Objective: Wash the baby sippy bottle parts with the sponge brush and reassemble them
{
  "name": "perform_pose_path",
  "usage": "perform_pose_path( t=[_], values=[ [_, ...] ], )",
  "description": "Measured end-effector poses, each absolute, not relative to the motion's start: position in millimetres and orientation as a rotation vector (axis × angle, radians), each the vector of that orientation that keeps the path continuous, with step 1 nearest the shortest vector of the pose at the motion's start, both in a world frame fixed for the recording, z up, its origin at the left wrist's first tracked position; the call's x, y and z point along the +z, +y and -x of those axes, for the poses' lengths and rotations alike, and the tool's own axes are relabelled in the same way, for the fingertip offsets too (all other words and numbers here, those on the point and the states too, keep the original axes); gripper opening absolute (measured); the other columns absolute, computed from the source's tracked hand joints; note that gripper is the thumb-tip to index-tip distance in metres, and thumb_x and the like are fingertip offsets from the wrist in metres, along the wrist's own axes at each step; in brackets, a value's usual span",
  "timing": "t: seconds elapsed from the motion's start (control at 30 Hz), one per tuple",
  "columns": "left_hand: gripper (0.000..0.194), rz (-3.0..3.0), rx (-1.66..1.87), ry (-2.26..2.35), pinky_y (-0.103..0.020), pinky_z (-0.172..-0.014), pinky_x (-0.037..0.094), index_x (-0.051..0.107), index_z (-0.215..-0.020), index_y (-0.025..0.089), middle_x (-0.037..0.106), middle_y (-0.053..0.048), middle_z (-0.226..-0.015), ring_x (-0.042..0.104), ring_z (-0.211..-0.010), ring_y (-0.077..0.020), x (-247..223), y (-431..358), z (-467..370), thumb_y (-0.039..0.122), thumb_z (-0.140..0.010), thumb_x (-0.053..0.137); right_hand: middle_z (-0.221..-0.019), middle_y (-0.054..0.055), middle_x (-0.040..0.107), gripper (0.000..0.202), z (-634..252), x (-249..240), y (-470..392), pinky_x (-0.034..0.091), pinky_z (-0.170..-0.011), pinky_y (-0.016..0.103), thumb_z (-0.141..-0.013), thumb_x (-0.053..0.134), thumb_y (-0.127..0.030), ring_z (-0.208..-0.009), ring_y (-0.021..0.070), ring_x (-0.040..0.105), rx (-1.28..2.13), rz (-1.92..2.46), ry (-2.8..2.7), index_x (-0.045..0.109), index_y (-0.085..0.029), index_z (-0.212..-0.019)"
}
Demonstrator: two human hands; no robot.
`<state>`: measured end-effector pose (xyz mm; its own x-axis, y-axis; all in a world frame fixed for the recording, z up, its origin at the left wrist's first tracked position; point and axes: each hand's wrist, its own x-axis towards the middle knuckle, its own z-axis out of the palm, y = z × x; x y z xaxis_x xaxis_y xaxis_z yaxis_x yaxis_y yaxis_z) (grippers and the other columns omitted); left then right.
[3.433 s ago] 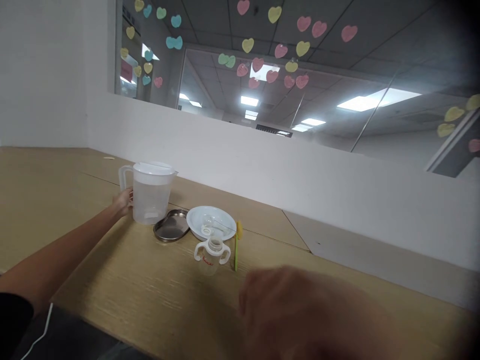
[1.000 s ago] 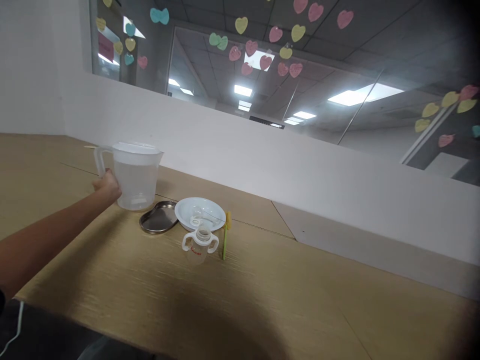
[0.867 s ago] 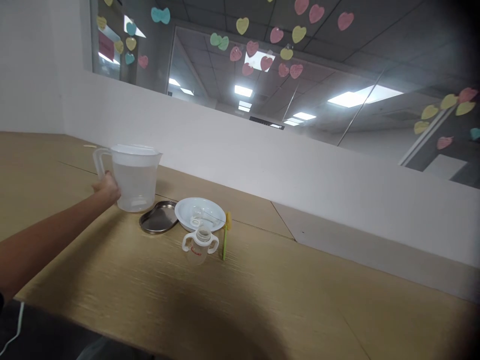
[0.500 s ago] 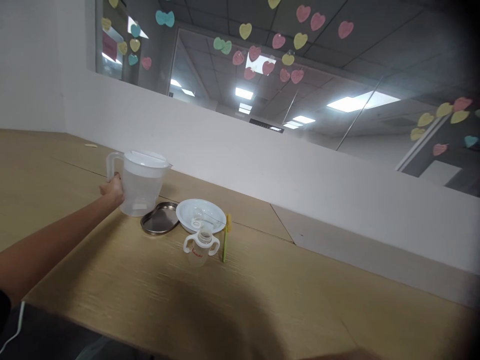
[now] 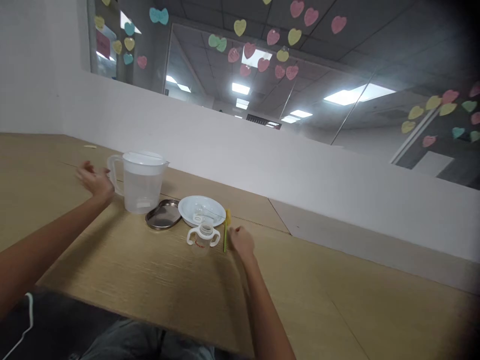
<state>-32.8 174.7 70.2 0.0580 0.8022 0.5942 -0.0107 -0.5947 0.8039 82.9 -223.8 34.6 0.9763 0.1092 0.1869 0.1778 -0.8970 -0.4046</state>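
Observation:
My left hand (image 5: pixel 94 181) is off the clear plastic pitcher (image 5: pixel 142 185), just left of its handle, with fingers apart and nothing in them. The pitcher stands upright under its white lid. My right hand (image 5: pixel 242 241), fingers curled and no object visible in it, is close to the right of a bottle brush (image 5: pixel 225 237) with a green handle and yellow head. The brush leans by a white bowl (image 5: pixel 183 209), which holds clear bottle parts (image 5: pixel 198 212). In front of the bowl stands an uncapped baby bottle (image 5: pixel 202 245) with two white handles.
A shiny kidney-shaped metal tray (image 5: pixel 163 216) lies between pitcher and bowl. Behind the wooden table (image 5: pixel 150 280) rises a white wall (image 5: pixel 210 145) below a window with heart-shaped notes. A white cable (image 5: pixel 30 315) hangs past the table's front edge at lower left.
My left hand has let go of the pitcher's handle and moved left, opening. My right hand has come from the lower edge up beside the brush. The view has shifted slightly.

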Motion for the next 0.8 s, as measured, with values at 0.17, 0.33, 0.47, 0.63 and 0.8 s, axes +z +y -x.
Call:
perform_pose_path(
  t=[0.17, 0.33, 0.47, 0.63, 0.8],
  values=[
    [0.027, -2.03, 1.659, 0.155, -0.028, -0.086, 0.041, 0.054, -0.1, 0.009, 0.059, -0.009, -0.098, 0.054, -0.091, -0.0167, 107.8, 103.3, 28.1, 0.026, -0.083, 0.042, -0.1, 0.021, 0.064, 0.029, -73.1, 6.1, -205.6, 0.042, -0.074, 0.033, -0.083, 0.051, -0.032, -0.093, 0.029, 0.061, -0.177, 2.744, -0.325, 0.065, -0.008, -0.092],
    [0.031, -2.821, 0.519, -0.246, -0.026, -0.082, 0.042, 0.068, -0.094, 0.019, 0.067, -0.005, -0.101, 0.058, -0.094, -0.0187, 96.2, 17.4, -42.4, 0.032, -0.084, 0.041, -0.098, 0.018, 0.065, 0.025, -77.7, 4.6, -209.0, 0.041, -0.07, 0.029, -0.085, 0.041, -0.018, -0.091, 0.0246, 0.062, -0.192, 2.68, -0.228, 0.064, -0.01, -0.091],
    [0.025, -2.923, 0.322, -0.169, -0.03, -0.073, 0.044, 0.072, -0.084, 0.019, 0.07, -0.009, -0.089, 0.062, -0.082, -0.0223, 58.7, -11.9, -96.1, 0.029, -0.077, 0.051, -0.094, 0.013, 0.068, 0.031, -92.4, 0.1, -220.9, 0.04, -0.063, 0.025, -0.086, 0.033, -0.017, -0.086, 0.0209, 0.063, -0.235, 2.558, -0.087, 0.063, -0.013, -0.095],
    [0.02, -2.969, 0.339, -0.158, -0.038, -0.086, 0.038, 0.072, -0.074, 0.021, 0.067, -0.011, -0.098, 0.055, -0.1, -0.0271, 40.9, -14.5, -113.7, 0.025, -0.071, 0.053, -0.087, 0.009, 0.069, 0.032, -103.3, -2.6, -226.0, 0.04, -0.06, 0.022, -0.084, 0.032, -0.019, -0.078, 0.0183, 0.063, -0.293, 2.427, -0.052, 0.063, -0.015, -0.09],
    [0.025, -2.973, 0.269, -0.213, -0.042, -0.088, 0.034, 0.068, -0.078, 0.02, 0.069, -0.007, -0.086, 0.059, -0.088, -0.0232, 52.1, -2.5, -106.8, 0.022, -0.076, 0.044, -0.094, 0.008, 0.068, 0.033, -88.4, 9.7, -220.8, 0.04, -0.067, 0.023, -0.087, 0.031, -0.027, -0.084, 0.0187, 0.061, -0.414, 2.321, -0.092, 0.06, -0.017, -0.099]
  ],
)
